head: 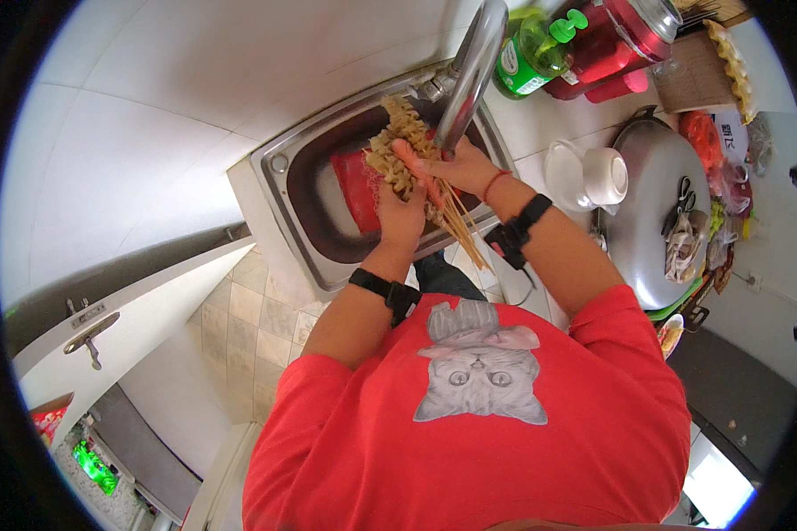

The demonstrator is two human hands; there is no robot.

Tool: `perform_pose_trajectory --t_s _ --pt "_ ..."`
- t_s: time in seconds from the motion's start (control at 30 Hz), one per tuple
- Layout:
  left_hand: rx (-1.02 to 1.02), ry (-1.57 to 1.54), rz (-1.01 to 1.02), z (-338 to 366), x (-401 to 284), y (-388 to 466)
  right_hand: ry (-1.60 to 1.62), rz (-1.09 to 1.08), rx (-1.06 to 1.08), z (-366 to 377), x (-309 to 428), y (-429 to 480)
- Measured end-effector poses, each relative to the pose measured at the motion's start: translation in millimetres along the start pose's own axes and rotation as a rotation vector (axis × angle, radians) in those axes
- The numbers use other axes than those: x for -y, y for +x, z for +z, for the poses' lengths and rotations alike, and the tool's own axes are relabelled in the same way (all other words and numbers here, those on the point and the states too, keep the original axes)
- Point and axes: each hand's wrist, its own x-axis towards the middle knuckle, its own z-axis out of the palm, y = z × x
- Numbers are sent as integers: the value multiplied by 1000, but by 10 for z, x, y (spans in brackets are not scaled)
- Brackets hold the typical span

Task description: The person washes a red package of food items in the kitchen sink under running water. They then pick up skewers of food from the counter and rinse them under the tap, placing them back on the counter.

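Over the metal sink (pixel 312 262), my left hand (pixel 402 216) and my right hand (pixel 465 169) hold a bunch of skewered food. Brownish, folded pieces (pixel 408 126) and an orange-pink sausage-like piece (pixel 408 156) sit at the upper end of the bunch. Its bare wooden sticks (pixel 468 235) fan out below, towards my body. The curved metal faucet (pixel 468 86) passes just above my right hand and hides part of it. Beneath the bunch, a red object (pixel 355 192), perhaps a basin or bag, lies in the sink. Whether water is running cannot be told.
Right of the sink stand a green pump bottle (pixel 531 60), a red thermos (pixel 614 46) and white bowls (pixel 584 176). Farther right, scissors (pixel 681 199) and a cloth (pixel 687 245) rest on a large metal lid (pixel 651 159). A white door (pixel 133 292) stands at the left.
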Motion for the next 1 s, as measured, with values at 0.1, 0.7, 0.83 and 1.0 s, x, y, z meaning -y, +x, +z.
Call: perform_pose_trajectory --t_s 0.1,0.7,0.83,1.0 --pt "15 34 107 15 -20 2 -78 94 -95 83 0 149" --pt "139 162 -61 -668 40 390 -154 404 -585 240 -941 574" --pt "333 138 -164 -887 -18 439 352 254 -511 470 -1032 479" --pt "372 571 36 -862 129 411 235 186 -585 366 -1077 446"
